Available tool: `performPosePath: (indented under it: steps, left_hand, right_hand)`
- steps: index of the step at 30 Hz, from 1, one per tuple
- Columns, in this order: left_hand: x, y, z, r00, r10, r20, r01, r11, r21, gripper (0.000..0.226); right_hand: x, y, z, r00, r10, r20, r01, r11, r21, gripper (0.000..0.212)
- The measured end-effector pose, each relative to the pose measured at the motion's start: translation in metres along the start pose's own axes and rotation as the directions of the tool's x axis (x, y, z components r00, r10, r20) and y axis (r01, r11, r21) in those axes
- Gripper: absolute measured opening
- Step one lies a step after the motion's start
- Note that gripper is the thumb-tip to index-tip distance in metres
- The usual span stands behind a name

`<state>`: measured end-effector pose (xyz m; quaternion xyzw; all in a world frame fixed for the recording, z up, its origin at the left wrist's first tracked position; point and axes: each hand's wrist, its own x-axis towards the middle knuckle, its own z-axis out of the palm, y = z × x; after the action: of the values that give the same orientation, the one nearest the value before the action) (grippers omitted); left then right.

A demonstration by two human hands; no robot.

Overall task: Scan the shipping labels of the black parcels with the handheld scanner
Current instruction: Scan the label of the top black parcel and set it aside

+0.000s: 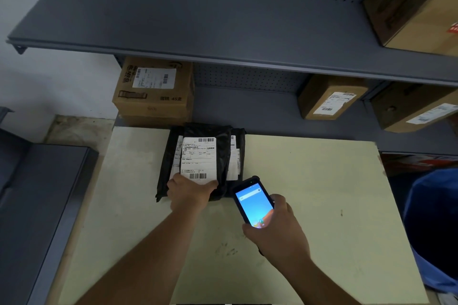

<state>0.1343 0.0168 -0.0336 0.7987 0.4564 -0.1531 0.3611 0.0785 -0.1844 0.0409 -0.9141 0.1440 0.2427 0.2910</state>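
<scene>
both bare forearms reach up from the bottom edge over the pale cream tabletop (309,181). right hand (277,228) is wrapped around the lower body of the black handheld scanner with a lit blue touchscreen (254,202), thumb across its bottom corner, so that hand is closed on the device. the scanner's head points away from the wrist, toward the far side of the table, and sits just right of the left hand.

left hand (190,192) lies palm down on the near edge of the topmost glossy black plastic mailer parcel (205,163), fingers curled at the bottom margin of its white printed shipping label (198,158); it pins or grips the bag there (whether the fingers are hooked under the edge cannot be told). beyond the fingertips the label runs upward, one barcode just above the knuckles and another at its far end.

under that parcel, more black parcels (235,156) peek out on both sides, their labels partly covered.

as a judgement: the screen shows what looks like a home page, with no scan result visible, so the stack appears still to be done. the scanner's nose is near the lower barcode but beside it, not over it.
</scene>
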Motion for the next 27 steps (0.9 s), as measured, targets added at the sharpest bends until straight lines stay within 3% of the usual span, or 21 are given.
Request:
performPosePath:
  steps: [8, 20, 27]
  left_hand:
    - [-0.011, 0.008, 0.004, 0.996, 0.069, -0.056, -0.065, 0.996, 0.06, 0.098]
    - [-0.023, 0.013, 0.004, 0.99, 0.131, -0.06, -0.134, 0.989, -0.062, 0.108]
    - [-0.02, 0.006, -0.004, 0.998, 0.048, 0.048, -0.032, 0.957, -0.288, 0.069]
  right_hand:
    - [0.001, 0.01, -0.004, 1.0, 0.005, -0.024, -0.004, 1.0, 0.026, 0.086]
    - [-0.008, 0.02, -0.017, 0.999, 0.018, -0.043, -0.016, 0.999, 0.033, 0.081]
    - [-0.015, 0.02, -0.024, 0.999, 0.006, -0.033, -0.005, 0.999, 0.047, 0.081]
